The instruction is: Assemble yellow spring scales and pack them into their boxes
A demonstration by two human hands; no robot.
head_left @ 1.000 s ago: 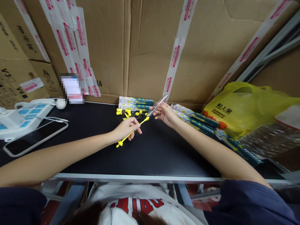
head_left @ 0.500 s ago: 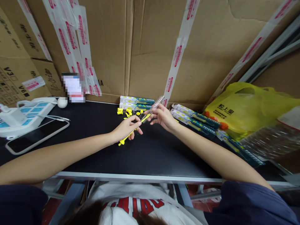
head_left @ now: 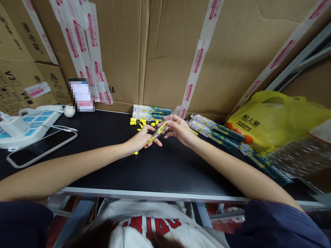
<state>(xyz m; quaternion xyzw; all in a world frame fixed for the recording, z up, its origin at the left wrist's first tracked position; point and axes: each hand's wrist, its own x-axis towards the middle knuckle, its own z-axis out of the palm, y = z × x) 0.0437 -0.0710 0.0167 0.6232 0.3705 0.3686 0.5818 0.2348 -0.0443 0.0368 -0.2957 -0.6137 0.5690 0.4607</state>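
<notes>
Cardboard: a tall brown sheet (head_left: 170, 51) with strips of printed tape stands behind the far edge of the tabletop.
Tabletop: black (head_left: 181, 172), with a pale trim along its near edge.
Plastic bag: yellow, bulging (head_left: 271, 113), at the far right corner.
Power strip: white and blue (head_left: 38, 119), at the left edge, a charger plugged in.
Phone: lies (head_left: 41, 148) in front of the power strip, near the left edge.
Slim boxes: three (head_left: 217, 127) lie slantwise toward the right edge; two more (head_left: 151, 113) lie together at the middle of the far edge.
Right hand: its fingers grasp the clear tube (head_left: 181, 129).
Left hand: its fingers pinch the yellow stick near its lower end (head_left: 141, 139).
Clear tube: slants up between both hands, above the tabletop's middle (head_left: 177, 111).
Yellow stick: appears mostly inside the tube (head_left: 162, 128), though shiny plastic makes its depth hard to judge.
White ball: beside the power strip, toward the far left corner (head_left: 69, 111).
Yellow pieces: scattered before the two far slim boxes (head_left: 133, 121).
</notes>
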